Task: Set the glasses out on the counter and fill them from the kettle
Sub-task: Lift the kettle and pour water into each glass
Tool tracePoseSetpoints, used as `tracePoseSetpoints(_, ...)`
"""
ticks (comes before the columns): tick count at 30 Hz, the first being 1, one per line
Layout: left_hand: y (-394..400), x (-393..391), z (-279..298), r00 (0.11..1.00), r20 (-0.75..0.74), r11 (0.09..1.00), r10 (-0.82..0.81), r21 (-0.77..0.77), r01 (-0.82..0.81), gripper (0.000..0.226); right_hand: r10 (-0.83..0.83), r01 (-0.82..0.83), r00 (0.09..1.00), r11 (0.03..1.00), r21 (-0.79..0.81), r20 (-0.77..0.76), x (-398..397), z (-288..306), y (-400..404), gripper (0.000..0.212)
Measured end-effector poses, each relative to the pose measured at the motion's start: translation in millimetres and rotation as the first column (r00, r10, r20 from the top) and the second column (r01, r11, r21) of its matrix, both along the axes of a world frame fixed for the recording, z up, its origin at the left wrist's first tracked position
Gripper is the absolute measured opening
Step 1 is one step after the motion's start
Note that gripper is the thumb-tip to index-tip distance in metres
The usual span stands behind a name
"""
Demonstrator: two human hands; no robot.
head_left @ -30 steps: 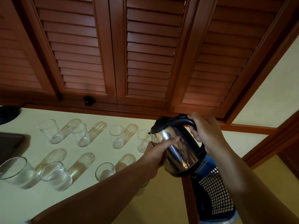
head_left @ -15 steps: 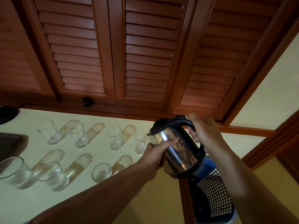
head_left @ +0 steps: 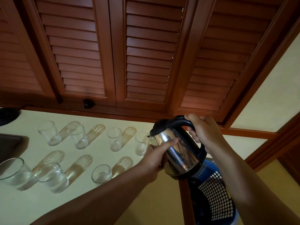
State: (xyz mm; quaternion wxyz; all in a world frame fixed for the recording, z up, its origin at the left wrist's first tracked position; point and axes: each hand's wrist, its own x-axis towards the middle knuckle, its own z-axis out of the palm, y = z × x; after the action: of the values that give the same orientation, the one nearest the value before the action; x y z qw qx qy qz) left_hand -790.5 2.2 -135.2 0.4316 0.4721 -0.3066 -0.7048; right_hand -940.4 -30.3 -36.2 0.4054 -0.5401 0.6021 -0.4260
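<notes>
Near row on the tabletop (head_left: 100, 143): three glasses with water in them, far-left glass (head_left: 15, 173), second glass (head_left: 52, 177), third glass (head_left: 102, 174). A fourth may sit behind the left forearm, can't tell.

Mid: left hand (head_left: 156, 157) braces the steel body of the electric kettle (head_left: 177, 150), thumb laid across the metal, fingers wrapped under. Right hand (head_left: 205, 133) has its grip clamped round the black handle. Kettle is in the air at the right end of the tabletop, tipped left, spout right over the rim of the rightmost far-row glass (head_left: 141, 143). Can't make out a stream.

Far row: three more glasses (head_left: 49, 133), (head_left: 78, 137), (head_left: 114, 142), which look empty or nearly so. Louvred wooden doors (head_left: 146, 54) behind. Blue perforated basket (head_left: 214, 197) down below the kettle, off the tabletop edge.

Step in hand, my read: filling the far-right glass, then work left along the far row.

How to do it well:
- keep spout centred over the rim, low, not touching glass
- tilt from the handle wrist; left hand only steadies
- slow tilt, since the lid end may glug
- stop short of the brim, level off before moving to the next glass
- steel body could be hot; keep the left-hand contact light
</notes>
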Motion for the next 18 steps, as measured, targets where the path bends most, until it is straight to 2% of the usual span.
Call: tracePoseSetpoints(18,0.5,3.8,0.8,0.999,-0.004,0.999,-0.043,0.015,0.043,0.079,-0.014,0.014,0.999,1.0,-0.002,-0.05,1.4,-1.0,-0.8,0.041)
